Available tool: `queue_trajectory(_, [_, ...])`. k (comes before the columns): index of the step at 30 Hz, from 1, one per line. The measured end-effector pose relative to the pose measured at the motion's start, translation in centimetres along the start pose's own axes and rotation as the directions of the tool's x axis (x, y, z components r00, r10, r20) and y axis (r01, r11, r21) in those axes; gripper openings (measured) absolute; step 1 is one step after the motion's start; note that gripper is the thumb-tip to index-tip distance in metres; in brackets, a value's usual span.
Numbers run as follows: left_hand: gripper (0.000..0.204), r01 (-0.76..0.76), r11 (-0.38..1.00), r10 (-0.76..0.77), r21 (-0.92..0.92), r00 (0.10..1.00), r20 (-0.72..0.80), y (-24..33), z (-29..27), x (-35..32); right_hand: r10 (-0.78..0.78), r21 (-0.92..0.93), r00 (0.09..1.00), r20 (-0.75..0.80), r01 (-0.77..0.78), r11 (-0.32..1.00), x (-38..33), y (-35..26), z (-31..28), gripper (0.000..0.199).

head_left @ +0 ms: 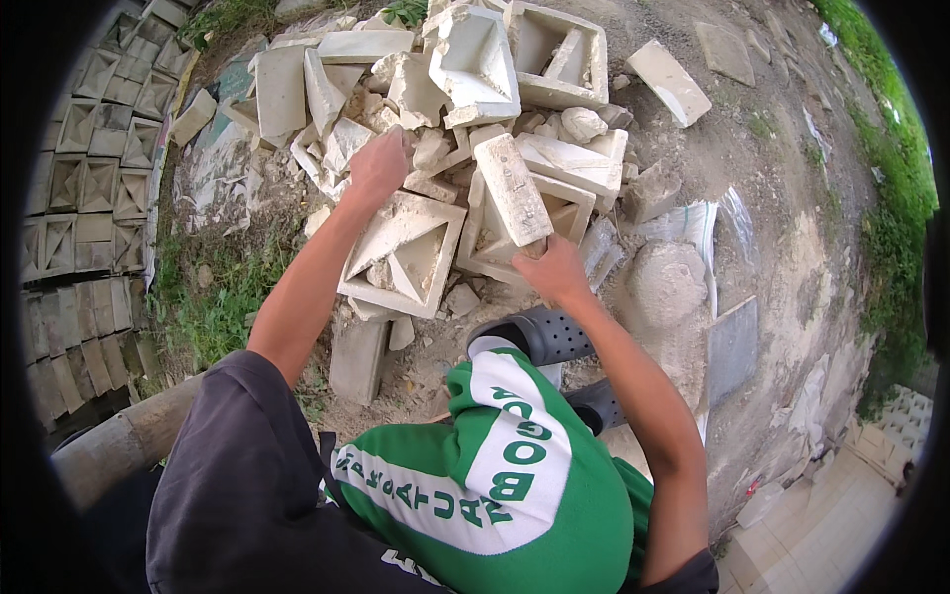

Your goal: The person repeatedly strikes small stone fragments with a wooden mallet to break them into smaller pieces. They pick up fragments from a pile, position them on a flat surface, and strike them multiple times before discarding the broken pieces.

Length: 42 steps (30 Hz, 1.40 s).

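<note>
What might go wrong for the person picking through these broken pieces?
The right hand grips the block near one end, so it could tip or slip, perhaps onto the clog close by, which has holes and may protect little.
The left hand is bare over the rubble, so rough broken edges might scrape it.
The pieces lie heaped at odd angles; disturbing one could shift others.

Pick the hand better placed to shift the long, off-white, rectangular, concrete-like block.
Right, probably: the right hand appears to grip the near end of the rectangular block; the left hand is away from it, over broken off-white rubble.
</note>
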<state>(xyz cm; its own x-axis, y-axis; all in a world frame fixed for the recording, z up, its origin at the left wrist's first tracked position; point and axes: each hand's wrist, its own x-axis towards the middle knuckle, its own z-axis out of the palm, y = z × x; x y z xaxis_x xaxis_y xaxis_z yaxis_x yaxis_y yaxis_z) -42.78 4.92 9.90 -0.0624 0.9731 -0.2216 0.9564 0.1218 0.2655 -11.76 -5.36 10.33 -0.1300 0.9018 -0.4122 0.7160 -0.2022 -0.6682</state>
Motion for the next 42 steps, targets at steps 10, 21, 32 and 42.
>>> queue_trajectory(10, [0.061, -0.048, 0.999, 0.049, -0.009, 0.992, 0.113, -0.1, 6.6, 5.1, 0.030, -0.136, 1.000, 0.002, -0.030, 0.990, -2.8, 4.1, -6.4, 0.057])
queue_trajectory(21, [0.049, -0.022, 0.989, 0.009, -0.149, 0.996, -0.089, -1.8, 7.8, 5.3, 0.037, 0.119, 0.999, 0.036, -0.041, 0.992, -0.5, 0.8, -0.6, 0.055])
queue_trajectory(32, [0.036, 0.070, 0.740, -0.117, -0.669, 0.993, -0.025, 0.8, 2.0, -3.4, -0.020, 0.187, 0.999, 0.038, 0.013, 0.982, 0.4, 1.6, -1.1, 0.054])
queue_trajectory(42, [0.038, 0.227, 0.033, 0.423, -0.973, 0.879, 0.220, 16.7, 2.0, -7.0, 0.177, 0.024, 0.977, -0.117, -0.175, 0.984, -9.1, 12.7, -15.5, 0.053])
